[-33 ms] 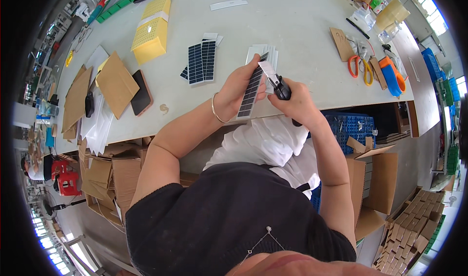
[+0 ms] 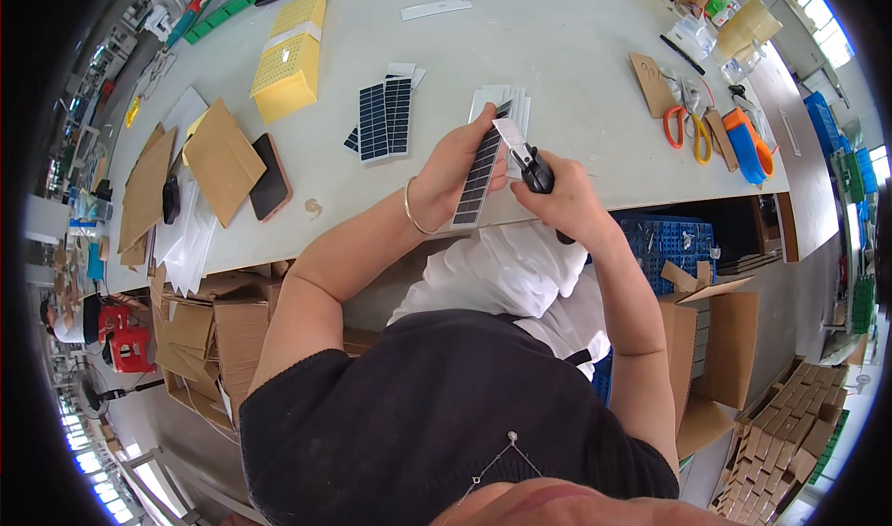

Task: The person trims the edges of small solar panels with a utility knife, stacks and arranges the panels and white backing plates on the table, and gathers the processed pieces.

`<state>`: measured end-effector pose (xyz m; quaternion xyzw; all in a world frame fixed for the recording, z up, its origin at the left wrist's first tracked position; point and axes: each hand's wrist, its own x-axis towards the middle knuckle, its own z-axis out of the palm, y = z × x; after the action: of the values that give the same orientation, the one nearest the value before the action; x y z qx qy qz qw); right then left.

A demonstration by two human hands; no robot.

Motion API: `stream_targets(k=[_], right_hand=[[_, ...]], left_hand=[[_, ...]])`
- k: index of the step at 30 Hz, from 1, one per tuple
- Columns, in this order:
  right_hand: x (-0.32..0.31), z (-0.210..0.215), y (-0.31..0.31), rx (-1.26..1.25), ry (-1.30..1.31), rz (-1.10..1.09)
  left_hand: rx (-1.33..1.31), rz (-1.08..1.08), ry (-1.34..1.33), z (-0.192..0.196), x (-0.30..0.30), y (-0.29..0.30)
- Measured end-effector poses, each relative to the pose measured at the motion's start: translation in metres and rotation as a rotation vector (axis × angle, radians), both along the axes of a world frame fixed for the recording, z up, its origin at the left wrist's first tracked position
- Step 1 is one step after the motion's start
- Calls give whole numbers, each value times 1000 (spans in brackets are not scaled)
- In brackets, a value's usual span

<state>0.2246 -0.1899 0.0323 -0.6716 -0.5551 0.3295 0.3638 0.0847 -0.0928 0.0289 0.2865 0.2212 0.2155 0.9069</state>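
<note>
In my left hand (image 2: 448, 167) is a narrow strip (image 2: 472, 194) with dark rectangular cells and a pale border, like a small solar panel, tilted upright over the table's near edge. The fingers of that hand are closed round its edges. My right hand (image 2: 570, 193) wraps round a black-handled hand tool (image 2: 535, 172) with a metal head. The head meets a white piece (image 2: 509, 133) at the strip's upper part; its jaws are too small to make out. Just beyond lie several white strips (image 2: 492, 95). Left of them, more dark gridded strips (image 2: 383, 122) are stacked overlapping.
On the left are a yellow perforated block (image 2: 288, 57), cardboard pieces (image 2: 223, 159) and a phone (image 2: 270, 177). At right lie orange-and-yellow-handled scissors (image 2: 688, 128), an orange-and-blue tape dispenser (image 2: 748, 147) and a black pen (image 2: 681, 54). Cardboard boxes (image 2: 246, 345) and a blue crate (image 2: 655, 247) stand below the table edge.
</note>
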Motion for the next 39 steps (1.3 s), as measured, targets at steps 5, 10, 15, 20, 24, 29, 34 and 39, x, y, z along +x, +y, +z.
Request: stream_targets(k=[5,10,15,20,24,29,34,39], right_hand=[[-10,7,-15,17,-97,80],[-12,1,-22,64,-73,296],[11,24,-6,-70,49,-20],[13,15,6,7,22,24],[10,17,5,-99,104,30],[0,11,-7,-93,-22,170],[-38,13,-35,-195,-269,695],[2,31,-21,-71,119,341]], left_hand=[[152,58,48,2,-7,-10],[53,120,37,-7,-2,1],[26,-21,-69,4,1,-8],[-53,-84,-120,-2,4,-9],[-41,-85,-87,-7,6,-5],[37,155,37,-5,7,-8],[11,156,-47,-8,1,17],[-13,106,-73,-6,-3,14]])
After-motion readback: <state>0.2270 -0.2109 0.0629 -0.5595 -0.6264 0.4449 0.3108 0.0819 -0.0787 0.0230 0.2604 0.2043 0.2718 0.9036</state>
